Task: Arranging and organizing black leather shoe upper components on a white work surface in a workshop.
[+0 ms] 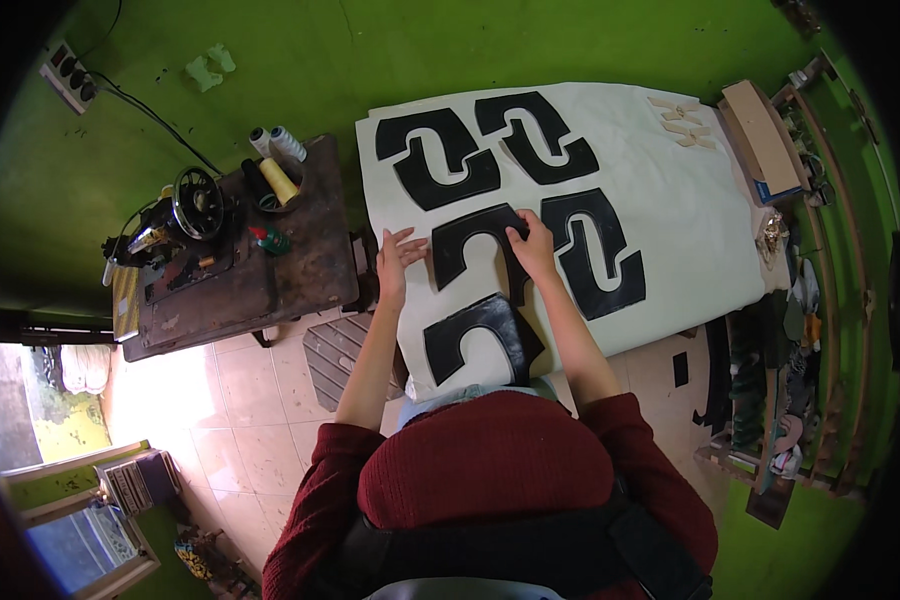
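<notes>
My right hand pinches the upper right edge of a black, curved, hook-shaped panel on a table covered with a white sheet. The panel's right side is partly hidden behind that hand. My left hand hovers by the panel's left edge, fingers spread and holding nothing. Closer to me, another black curved panel lies near the sheet's front edge. Interlocked pairs of similar black panels lie at the far left, the far middle and to the right.
Left of the sheet, a dark wooden table carries a sewing machine, thread spools and a small green bottle with a red cap. Beige strips and a cardboard box sit far right, beside a cluttered rack.
</notes>
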Demonstrator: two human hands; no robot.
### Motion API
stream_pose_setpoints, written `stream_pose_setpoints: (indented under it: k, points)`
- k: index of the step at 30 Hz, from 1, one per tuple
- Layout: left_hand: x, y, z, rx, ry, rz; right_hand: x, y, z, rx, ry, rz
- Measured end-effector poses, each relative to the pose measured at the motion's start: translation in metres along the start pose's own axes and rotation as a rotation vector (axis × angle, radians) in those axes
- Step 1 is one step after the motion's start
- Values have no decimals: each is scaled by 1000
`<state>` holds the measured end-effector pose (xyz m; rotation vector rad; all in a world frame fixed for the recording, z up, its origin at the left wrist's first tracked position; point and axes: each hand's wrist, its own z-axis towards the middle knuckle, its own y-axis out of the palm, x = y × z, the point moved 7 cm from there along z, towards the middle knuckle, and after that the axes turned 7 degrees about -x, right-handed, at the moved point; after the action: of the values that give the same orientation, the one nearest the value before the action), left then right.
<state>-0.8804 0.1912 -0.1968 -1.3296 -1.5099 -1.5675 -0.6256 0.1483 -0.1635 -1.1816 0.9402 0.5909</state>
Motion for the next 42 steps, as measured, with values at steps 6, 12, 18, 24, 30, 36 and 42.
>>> stream_pose_setpoints:
  k: [6, 12, 18, 24, 30, 36, 42]
  points:
    - [14, 28, 0, -49, 17, 747, 1, 2, 6, 16, 18, -71]
    - [4, 29, 8, 81, 86, 840, -5, 1, 1, 19, -24, -105]
    - [19, 50, -7, 140, 421, 1256, -30, 28, -18, -103, -318, -640]
    - [9, 59, -8, 102, 218, 1405, -11, 49, -24, -198, -282, -734]
    - [-4, 90, -13, -1, 277, 1747, -4, 52, -29, -239, -227, -684]
    - [-30, 79, -5, -99, 267, 1695, 0, 60, -29, -245, -227, -720]
    - [-34, 85, -3, -95, 295, 1724, 6, 58, -27, -230, -232, -726]
